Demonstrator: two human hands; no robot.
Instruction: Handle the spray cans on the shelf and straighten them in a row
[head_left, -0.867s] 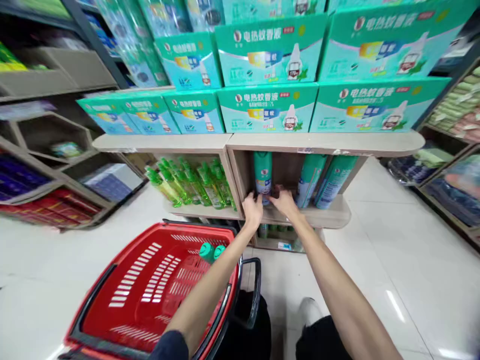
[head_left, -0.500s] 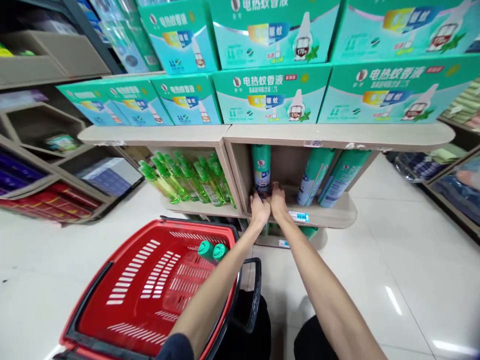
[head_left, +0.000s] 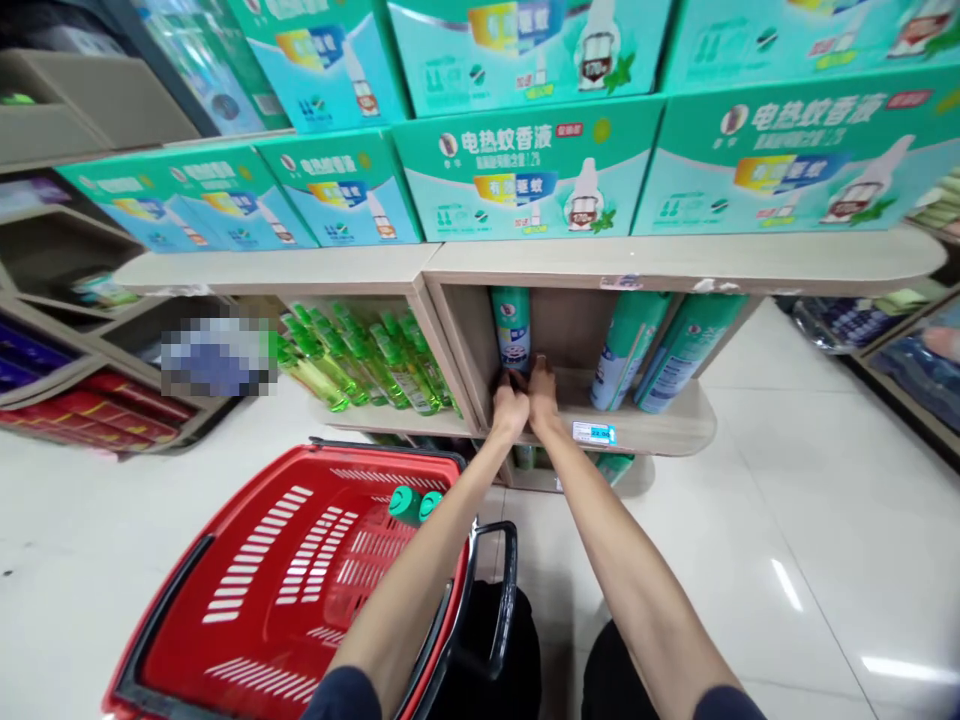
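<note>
Cartons (head_left: 525,180) in teal fill the top of the view, stacked on the wooden shelf (head_left: 675,262); seven show at least in part, and the upper row is cut off by the frame. Below and to the left, one red shopping basket (head_left: 300,590) stands on the white floor, its near corner out of view, with two green caps (head_left: 411,504) poking up inside it. Under the shelf top sit two open compartments. The left one holds a crowd of green bottles (head_left: 360,360) leaning together, too tightly packed to count. The right compartment holds three tall teal spray cans: one spray can (head_left: 511,325) stands upright at the left wall, and two other cans (head_left: 660,345) lean side by side at the right. Both arms reach into this compartment. The left hand (head_left: 508,410) and right hand (head_left: 543,392) meet, touching each other, at the foot of the upright spray can; their fingers curl inward around its base, though the hands hide the base itself, so I cannot tell whether either truly grips it. One small price tag (head_left: 592,432) sits on the shelf edge just right of the hands. A blurred patch covers goods on the far left rack.
</note>
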